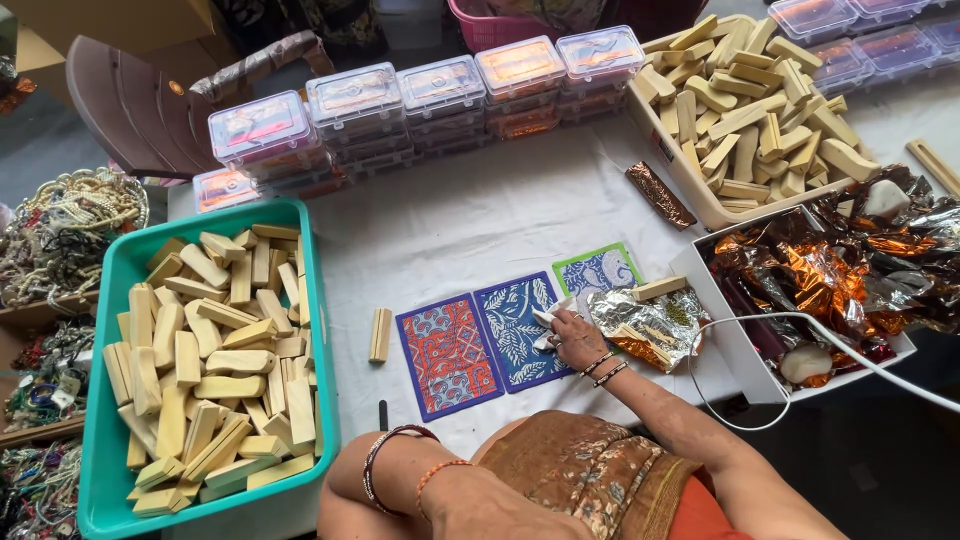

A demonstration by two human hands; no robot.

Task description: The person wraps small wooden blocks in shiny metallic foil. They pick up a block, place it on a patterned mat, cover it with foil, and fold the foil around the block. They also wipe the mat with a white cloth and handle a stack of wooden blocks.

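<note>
My right hand [577, 338] is closed on a small white wad [549, 318] and presses it onto a blue leaf-patterned card [508, 335] lying on the white tablecloth. A red-orange patterned card [448, 357] lies to its left and a green-edged blue card [598, 268] to its upper right. Just right of the hand lies a crumpled silver-gold foil sheet [652, 322] with a wooden block [660, 288] at its top. My left hand [345, 495] rests low by my lap, bangles on the wrist; its fingers are hidden.
A teal tub [112, 300] of pale wooden blocks stands at the left, and a beige tray [690, 185] of blocks at the upper right. A white box [735, 345] holds crumpled foil; a white cable [850, 350] crosses it. Clear lidded boxes [355, 100] line the back. One loose block [380, 335] lies nearby.
</note>
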